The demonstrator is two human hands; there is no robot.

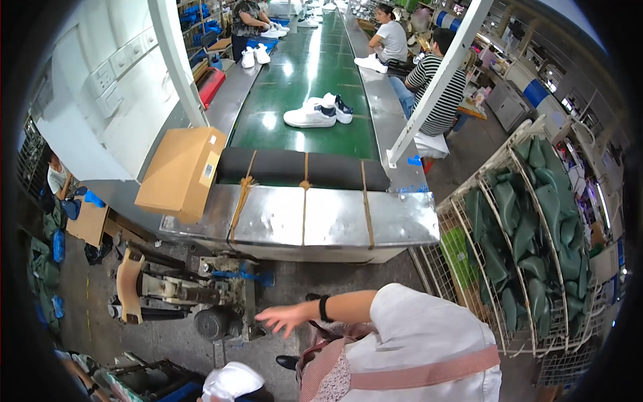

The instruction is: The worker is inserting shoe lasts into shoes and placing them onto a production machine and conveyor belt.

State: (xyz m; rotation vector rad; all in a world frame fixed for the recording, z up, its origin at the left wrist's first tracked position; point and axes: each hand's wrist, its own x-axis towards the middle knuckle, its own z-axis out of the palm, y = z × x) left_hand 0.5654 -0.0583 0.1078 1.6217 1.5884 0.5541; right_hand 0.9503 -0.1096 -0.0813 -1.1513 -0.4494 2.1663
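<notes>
My right hand (282, 317) reaches out to the left over the concrete floor, palm downward, fingers spread and holding nothing. A dark band circles its wrist, below a short white sleeve. Closest to its fingertips is a floor-standing machine (181, 291) with a round motor and a curved tan pad, and no contact shows. My left hand is out of view. A white item (232, 382), too cut off to name, shows at the lower edge. Ahead, a pair of white sneakers (311, 115) with dark heels rests on the green conveyor belt (268, 137).
A cardboard box (175, 173) sits at the conveyor's near left corner. Metal posts (442, 80) rise on both sides. At right stands a wire rack (529, 254) with dark green shoe lasts. Co-workers (439, 90) sit along the line; another person (63, 184) is far left.
</notes>
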